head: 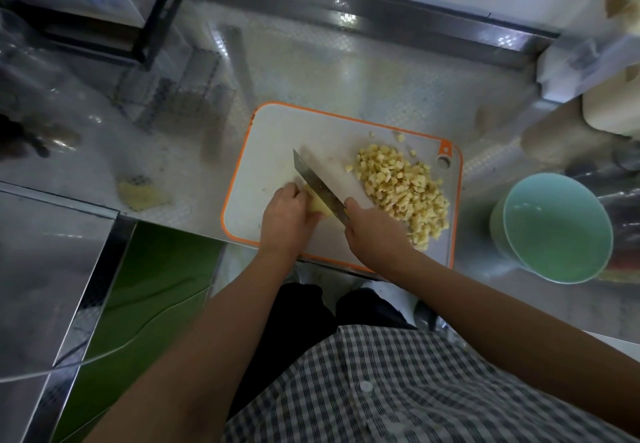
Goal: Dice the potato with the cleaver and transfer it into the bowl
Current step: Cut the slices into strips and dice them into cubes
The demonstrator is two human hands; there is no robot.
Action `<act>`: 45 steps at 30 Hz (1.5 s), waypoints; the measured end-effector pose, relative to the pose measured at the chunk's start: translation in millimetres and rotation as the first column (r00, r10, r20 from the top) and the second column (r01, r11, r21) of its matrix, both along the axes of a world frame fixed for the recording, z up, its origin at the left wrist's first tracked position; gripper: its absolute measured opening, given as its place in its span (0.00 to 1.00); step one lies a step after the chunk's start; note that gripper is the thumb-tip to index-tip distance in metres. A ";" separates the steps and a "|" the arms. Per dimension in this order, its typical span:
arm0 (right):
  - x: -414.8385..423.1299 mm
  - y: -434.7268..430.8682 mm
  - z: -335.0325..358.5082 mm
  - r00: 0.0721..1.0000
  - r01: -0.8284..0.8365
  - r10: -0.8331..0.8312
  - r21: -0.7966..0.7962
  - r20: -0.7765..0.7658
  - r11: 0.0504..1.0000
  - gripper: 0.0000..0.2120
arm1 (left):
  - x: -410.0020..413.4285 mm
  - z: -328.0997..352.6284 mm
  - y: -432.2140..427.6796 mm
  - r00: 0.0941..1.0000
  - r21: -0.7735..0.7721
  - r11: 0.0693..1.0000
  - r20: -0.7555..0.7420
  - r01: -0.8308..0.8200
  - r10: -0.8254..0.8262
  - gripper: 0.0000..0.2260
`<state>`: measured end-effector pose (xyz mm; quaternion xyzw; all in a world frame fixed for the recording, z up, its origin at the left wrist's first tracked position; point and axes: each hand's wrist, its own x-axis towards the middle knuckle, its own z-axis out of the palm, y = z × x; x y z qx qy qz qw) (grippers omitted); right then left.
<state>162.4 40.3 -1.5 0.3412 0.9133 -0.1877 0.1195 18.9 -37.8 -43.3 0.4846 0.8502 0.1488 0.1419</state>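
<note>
potato, largely hidden, seemingly gripped by left hand; right hand grips cleaver.

One white plastic cutting board with an orange rim is lying on one embossed steel counter. One steel cleaver is showing above it. One pale yellow uncut potato piece is sitting near one heap of small yellow potato cubes, too many to count, with about four strays lying apart. One round mint-green bowl is standing nearby. Two hands are showing: one left hand, one right hand.
</note>
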 end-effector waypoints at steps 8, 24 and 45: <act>-16.7 -1.5 -20.5 0.994 0.073 -0.074 -0.009 -0.081 0.997 0.09 | -1.8 3.1 -1.7 0.999 -0.004 1.000 0.035 0.022 -0.022 0.14; -24.5 -3.4 -20.0 0.996 0.023 -0.023 0.003 -0.080 1.000 0.09 | -10.1 1.1 -4.7 0.996 0.044 0.997 0.058 0.060 -0.062 0.11; -21.4 -2.0 -22.6 0.966 0.118 -0.141 -0.114 -0.217 0.986 0.13 | -12.8 -7.4 -12.3 0.993 0.121 0.992 0.118 -0.021 0.007 0.10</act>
